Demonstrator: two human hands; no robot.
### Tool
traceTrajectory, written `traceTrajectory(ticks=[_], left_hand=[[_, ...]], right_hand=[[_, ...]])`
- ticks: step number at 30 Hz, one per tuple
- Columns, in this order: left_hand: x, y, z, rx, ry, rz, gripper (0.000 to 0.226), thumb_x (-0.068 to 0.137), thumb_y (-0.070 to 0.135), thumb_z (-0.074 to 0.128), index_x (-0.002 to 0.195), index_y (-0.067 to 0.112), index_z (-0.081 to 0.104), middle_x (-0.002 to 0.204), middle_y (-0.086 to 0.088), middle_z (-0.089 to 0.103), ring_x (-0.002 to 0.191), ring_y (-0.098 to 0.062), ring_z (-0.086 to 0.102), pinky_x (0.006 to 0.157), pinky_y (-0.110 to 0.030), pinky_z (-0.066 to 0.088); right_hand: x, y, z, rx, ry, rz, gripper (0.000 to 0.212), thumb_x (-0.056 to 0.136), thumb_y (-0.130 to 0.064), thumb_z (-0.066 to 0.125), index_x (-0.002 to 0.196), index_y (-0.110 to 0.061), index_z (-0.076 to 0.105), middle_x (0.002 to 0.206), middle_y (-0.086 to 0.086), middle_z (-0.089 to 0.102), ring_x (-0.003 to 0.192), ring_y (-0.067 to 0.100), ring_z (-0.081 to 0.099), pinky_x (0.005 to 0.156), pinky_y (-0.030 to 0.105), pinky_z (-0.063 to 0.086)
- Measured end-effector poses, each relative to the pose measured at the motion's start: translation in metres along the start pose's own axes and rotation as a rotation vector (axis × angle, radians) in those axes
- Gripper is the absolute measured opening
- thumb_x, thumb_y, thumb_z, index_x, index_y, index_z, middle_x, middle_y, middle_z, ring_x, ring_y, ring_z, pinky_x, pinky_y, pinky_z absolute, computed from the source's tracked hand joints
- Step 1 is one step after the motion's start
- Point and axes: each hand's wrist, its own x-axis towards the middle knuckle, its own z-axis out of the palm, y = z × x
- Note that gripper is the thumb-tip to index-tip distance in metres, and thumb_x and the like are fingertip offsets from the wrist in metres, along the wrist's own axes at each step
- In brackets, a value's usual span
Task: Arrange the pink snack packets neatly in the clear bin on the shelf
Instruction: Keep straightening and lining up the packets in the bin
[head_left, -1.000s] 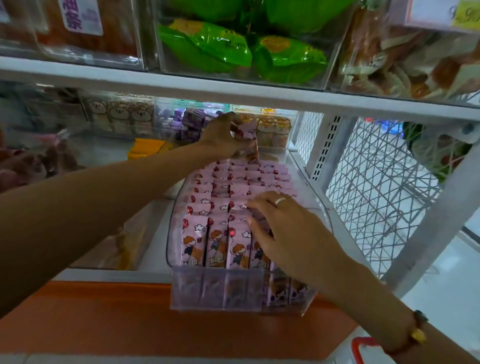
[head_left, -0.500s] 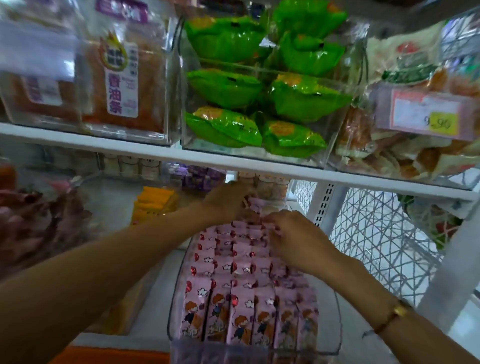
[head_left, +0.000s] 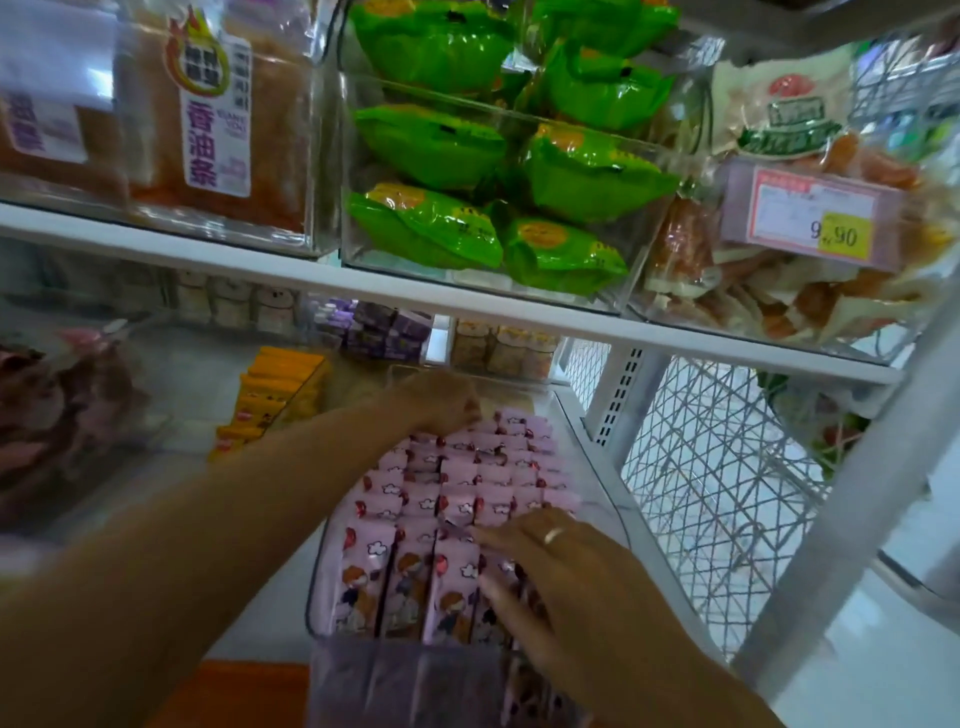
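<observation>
Bin nearly filled — tidying stage.
Left hand (head_left: 441, 400) at the back of the bin (head_left: 618, 512) on the lower shelf (head_left: 613, 447), fingers curled; whether they grip a packet I cannot tell. Packets (head_left: 457, 488) stand in close rows, mostly even. Right hand (head_left: 561, 587) lies flat on the front row, fingers spread — final straightening likely remains.

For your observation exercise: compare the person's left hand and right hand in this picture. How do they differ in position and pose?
The left hand reaches to the far end of the clear bin, while the right hand is near its front. The left hand is curled at the back row of pink snack packets; the right hand lies flat, fingers spread. A ring shows on the right hand only. Both touch the packets.
</observation>
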Motion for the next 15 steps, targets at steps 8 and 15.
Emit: traceTrajectory(ticks=[8,15], left_hand=[[-0.004,0.004,0.005,-0.112,0.056,-0.011,0.021,0.09,0.036,0.061,0.102,0.022,0.069,0.111,-0.004,0.067,0.101,-0.022,0.062,0.086,-0.035,0.051],[-0.018,0.018,0.006,-0.143,0.266,-0.019,0.014,0.093,0.022,0.061,0.1,0.014,0.07,0.109,-0.01,0.068,0.098,-0.026,0.063,0.085,-0.039,0.053]], right_hand=[[-0.005,-0.004,-0.002,-0.042,0.021,-0.032,0.037,0.096,-0.04,0.043,0.128,-0.026,0.055,0.125,-0.007,0.059,0.116,0.01,0.052,0.098,0.025,0.04],[-0.03,-0.009,-0.003,-0.104,0.082,0.01,0.033,0.094,-0.037,0.039,0.11,-0.023,0.065,0.111,-0.004,0.066,0.098,0.01,0.061,0.083,0.025,0.051]])
